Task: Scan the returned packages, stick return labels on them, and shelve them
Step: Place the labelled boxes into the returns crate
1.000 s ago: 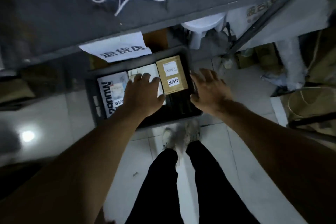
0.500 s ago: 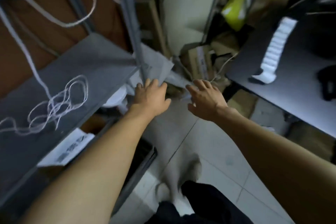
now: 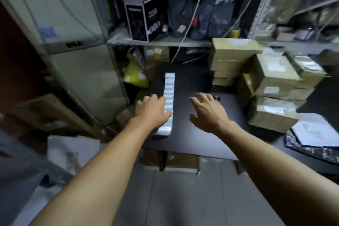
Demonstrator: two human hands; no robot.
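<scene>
Both bare forearms reach forward from the lower corners of the view, converging toward the middle. The left hand [image 3: 153, 111] is palm down, knuckles up, fingers loosely extended and slightly curled, thumb tucked along its right edge; it holds nothing. The right hand [image 3: 209, 111] is also palm down, its fingers spread and gently arched, thumb splayed out to the left, with nothing in it. The two hands are level with each other and apart, wrists straight, forearms uncovered.
</scene>
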